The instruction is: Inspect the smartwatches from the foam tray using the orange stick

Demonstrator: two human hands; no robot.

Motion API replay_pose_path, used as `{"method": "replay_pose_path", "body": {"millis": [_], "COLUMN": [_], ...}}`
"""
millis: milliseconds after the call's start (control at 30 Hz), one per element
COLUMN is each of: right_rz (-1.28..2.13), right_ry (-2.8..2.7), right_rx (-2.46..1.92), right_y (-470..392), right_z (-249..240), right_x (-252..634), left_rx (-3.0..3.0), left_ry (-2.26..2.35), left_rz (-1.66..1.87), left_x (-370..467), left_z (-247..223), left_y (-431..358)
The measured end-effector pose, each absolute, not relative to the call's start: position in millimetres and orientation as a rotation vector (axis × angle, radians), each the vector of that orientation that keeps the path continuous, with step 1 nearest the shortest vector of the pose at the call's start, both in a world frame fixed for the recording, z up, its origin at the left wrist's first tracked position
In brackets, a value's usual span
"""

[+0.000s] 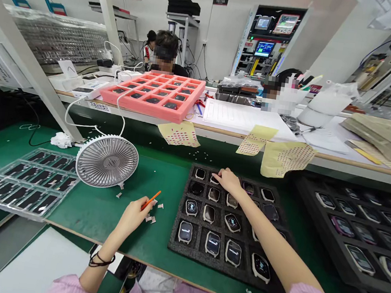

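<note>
My left hand (133,215) is closed on a thin orange stick-like tool (152,199), its tip pointing up and right. Small pale scraps (149,218) lie on the green table beside these fingers. Across the black foam tray (176,242) reaches my right arm. My right hand (227,180) has its fingers closed at a smartwatch (215,180) in the back row, which they partly cover. Other smartwatches without straps, such as one with a lit screen (213,242), sit face up in the tray's compartments. My right forearm hides part of the tray.
A grey fan (107,161) stands left of centre, beside a clear plastic tray (11,188) with black pieces. Another foam tray of watches (340,254) is at the right. On the raised shelf, a pink foam tray (189,109) stands before a person (165,52); yellow dotted sheets (286,159) overhang the edge.
</note>
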State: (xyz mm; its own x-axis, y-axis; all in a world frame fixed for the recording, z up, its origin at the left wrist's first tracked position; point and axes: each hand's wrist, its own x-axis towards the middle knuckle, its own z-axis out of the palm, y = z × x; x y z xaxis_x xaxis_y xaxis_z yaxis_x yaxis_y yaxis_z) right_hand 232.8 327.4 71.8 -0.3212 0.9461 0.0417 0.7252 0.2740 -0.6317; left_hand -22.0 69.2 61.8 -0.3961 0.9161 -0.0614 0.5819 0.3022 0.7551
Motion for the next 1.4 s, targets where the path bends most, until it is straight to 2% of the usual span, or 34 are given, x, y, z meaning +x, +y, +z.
{"method": "replay_pose_path", "body": {"millis": [200, 467, 667, 1400], "right_rz": [1.018, 1.594, 2.124, 2.207], "right_ry": [-1.991, -1.64, -1.22, -1.063], "right_rx": [-1.2, -0.837, -0.594, -0.448], "right_y": [316, 250, 207, 195], "right_z": [76, 109, 133, 135], "right_x": [236, 205, 192, 183], "left_rx": [1.278, 1.183, 1.174, 1.183], "left_ry": [2.096, 1.381, 1.289, 1.297], "left_rz": [1.112, 1.202, 1.254, 1.292], "left_x": [-9, 53, 72, 68], "left_z": [80, 107, 113, 114], "left_y": [68, 94, 104, 102]}}
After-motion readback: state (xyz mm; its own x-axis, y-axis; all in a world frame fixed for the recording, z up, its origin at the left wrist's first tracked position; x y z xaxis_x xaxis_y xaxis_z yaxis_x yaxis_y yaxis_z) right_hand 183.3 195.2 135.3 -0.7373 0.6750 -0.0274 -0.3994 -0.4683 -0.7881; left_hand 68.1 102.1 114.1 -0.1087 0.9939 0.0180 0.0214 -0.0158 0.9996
